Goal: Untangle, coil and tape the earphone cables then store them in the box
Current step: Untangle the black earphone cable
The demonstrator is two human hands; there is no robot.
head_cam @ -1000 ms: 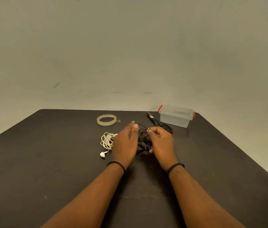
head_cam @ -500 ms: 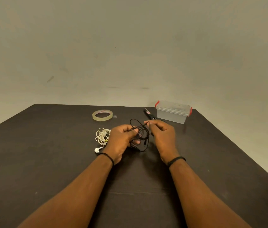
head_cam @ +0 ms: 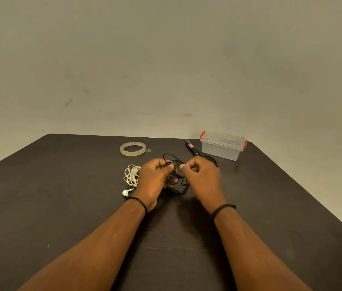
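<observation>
The right hand (head_cam: 202, 177) hides the scissors' (head_cam: 195, 151) handles; both forearms leave the frame.

Bare room (plain beige wall (head_cam: 165, 59)) with dark table (head_cam: 40, 206).

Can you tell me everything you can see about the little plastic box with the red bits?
The box looks like clear, frosted plastic, with a lid on top and red clips at both ends. It looks empty. It stands upright at the far right corner of the dark table, right of the scissors. Neither hand touches it.

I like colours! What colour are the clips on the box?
Red clips, seen in the head view.
</observation>
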